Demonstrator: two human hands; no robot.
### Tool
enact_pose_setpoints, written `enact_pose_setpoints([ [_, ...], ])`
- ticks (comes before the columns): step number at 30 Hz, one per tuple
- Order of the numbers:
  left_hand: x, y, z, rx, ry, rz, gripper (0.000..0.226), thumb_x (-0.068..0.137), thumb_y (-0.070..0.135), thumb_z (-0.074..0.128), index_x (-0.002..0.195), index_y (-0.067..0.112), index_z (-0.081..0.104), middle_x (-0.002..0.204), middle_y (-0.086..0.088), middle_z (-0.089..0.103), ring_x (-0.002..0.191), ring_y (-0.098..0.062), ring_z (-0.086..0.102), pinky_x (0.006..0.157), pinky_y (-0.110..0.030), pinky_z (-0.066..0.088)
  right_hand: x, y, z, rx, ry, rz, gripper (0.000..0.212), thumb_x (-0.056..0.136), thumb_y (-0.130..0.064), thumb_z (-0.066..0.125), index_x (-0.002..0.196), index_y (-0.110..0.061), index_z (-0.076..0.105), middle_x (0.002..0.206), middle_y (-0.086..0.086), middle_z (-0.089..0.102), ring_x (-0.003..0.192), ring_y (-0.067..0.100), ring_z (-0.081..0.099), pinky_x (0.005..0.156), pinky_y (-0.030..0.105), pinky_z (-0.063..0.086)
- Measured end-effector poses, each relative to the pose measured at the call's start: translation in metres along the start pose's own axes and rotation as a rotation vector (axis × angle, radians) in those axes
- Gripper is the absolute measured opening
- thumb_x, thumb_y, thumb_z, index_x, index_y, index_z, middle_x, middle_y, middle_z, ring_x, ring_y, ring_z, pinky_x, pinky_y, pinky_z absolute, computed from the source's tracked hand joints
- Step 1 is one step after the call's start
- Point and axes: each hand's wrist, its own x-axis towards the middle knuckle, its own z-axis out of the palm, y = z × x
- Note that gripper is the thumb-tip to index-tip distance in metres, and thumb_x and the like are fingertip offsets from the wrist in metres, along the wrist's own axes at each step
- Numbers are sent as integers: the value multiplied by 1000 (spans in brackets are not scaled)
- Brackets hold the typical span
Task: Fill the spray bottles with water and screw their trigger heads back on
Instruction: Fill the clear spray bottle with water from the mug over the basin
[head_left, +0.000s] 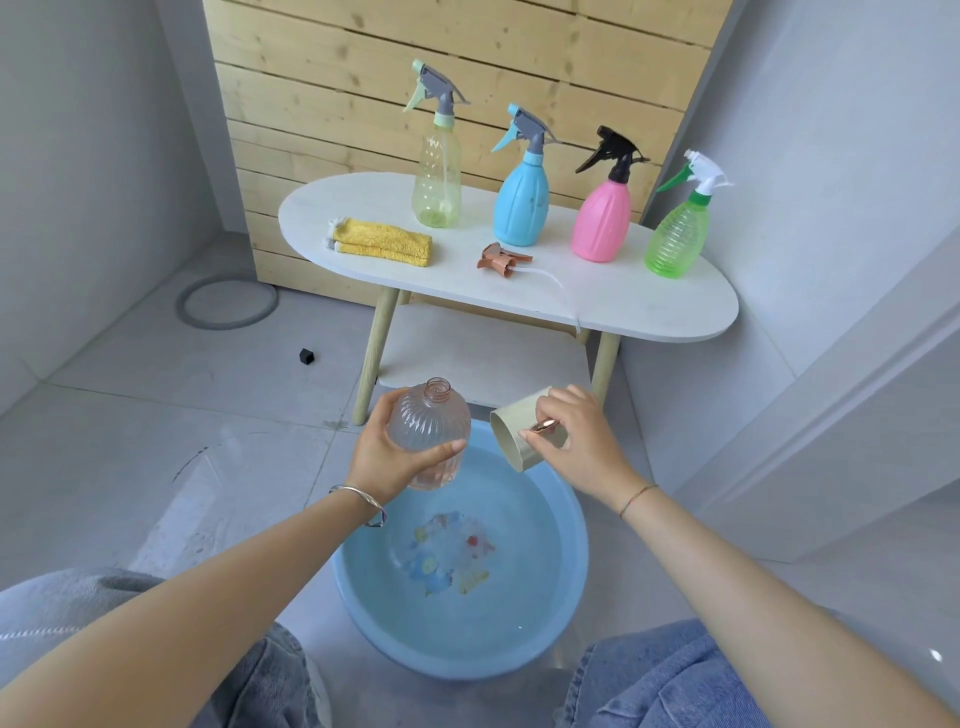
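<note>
Left grip (387, 457): curled round the capless bottle (434, 415), neck up, slightly tilted.
Right grip (574, 436): pinching the cup (524, 410) by its handle, mouth tipped toward the bottle, a narrow gap between them.
Basin (519, 623): below both grips, holding water.
Trigger head (501, 257): on the desk (649, 306) beyond the grips, tube overhanging the near edge.
Room: floor (156, 441) spreads left of the left grip; wall (831, 364) near the right grip.

Bright, diffuse light fills the frame; shadows are faint. Wide-angle distortion curves straight lines near the right edge; the lower corners look soft.
</note>
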Motion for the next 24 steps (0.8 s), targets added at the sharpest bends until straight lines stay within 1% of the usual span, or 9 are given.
enact_pose_setpoints([
  [4, 4, 10, 2, -11, 10, 7, 82, 48, 43, 92, 117, 30, 50, 112, 20, 56, 107, 0, 51, 76, 6, 33, 0, 2, -9, 214, 102, 201, 43, 78, -17, 71, 60, -24, 33, 59, -11, 36, 62, 14, 35, 58, 27, 26],
  [6, 9, 19, 2, -20, 9, 24, 85, 42, 53, 87, 116, 32, 51, 113, 20, 58, 109, 5, 51, 79, 4, 34, 3, 4, -16, 372, 160, 393, 44, 79, -15, 73, 58, -21, 35, 52, -11, 36, 56, 14, 37, 56, 26, 27],
  [8, 16, 30, 3, -38, 12, 24, 84, 39, 58, 83, 114, 36, 53, 115, 18, 59, 109, 10, 51, 81, 2, 36, 7, 9, -24, 548, 225, 546, 42, 79, -14, 73, 59, -16, 36, 47, -13, 35, 55, 21, 46, 58, 27, 30],
  [11, 30, 53, 4, -53, 33, 60, 76, 39, 57, 82, 108, 43, 52, 112, 24, 57, 102, 24, 47, 78, 5, 33, 16, 16, -41, 736, 335, 641, 39, 81, -9, 71, 60, -13, 39, 52, -7, 41, 63, 19, 51, 59, 26, 36],
  [14, 46, 72, 6, -48, 31, 125, 77, 48, 39, 93, 113, 35, 52, 111, 26, 54, 98, 29, 43, 79, 8, 30, 26, 21, -60, 831, 424, 681, 28, 81, -10, 70, 65, -8, 47, 61, 7, 52, 65, 19, 51, 64, 24, 39],
  [16, 57, 83, 9, -53, 56, 151, 69, 58, 23, 92, 112, 34, 51, 110, 25, 54, 97, 31, 43, 79, 8, 29, 35, 24, -76, 907, 509, 707, 31, 81, -8, 68, 63, -10, 44, 57, 1, 51, 58, 11, 48, 63, 21, 38],
  [19, 74, 99, 12, -56, 76, 176, 69, 57, 27, 91, 113, 35, 51, 113, 23, 55, 100, 27, 44, 79, 7, 31, 49, 39, -94, 1014, 631, 743, 38, 82, -6, 66, 58, -16, 38, 47, -13, 41, 55, 9, 41, 63, 20, 33],
  [22, 87, 112, 15, -41, 68, 184, 84, 47, 48, 93, 119, 32, 51, 114, 26, 54, 107, 16, 47, 79, 4, 33, 64, 59, -107, 1096, 701, 814, 36, 83, -11, 66, 58, -19, 40, 53, -10, 37, 54, 9, 37, 67, 27, 34],
  [24, 94, 117, 19, -44, 81, 176, 84, 49, 49, 91, 120, 33, 49, 114, 28, 52, 108, 6, 48, 80, 2, 32, 75, 70, -111, 1114, 737, 853, 36, 84, -11, 65, 59, -19, 40, 55, -8, 34, 49, 6, 34, 63, 25, 34],
])
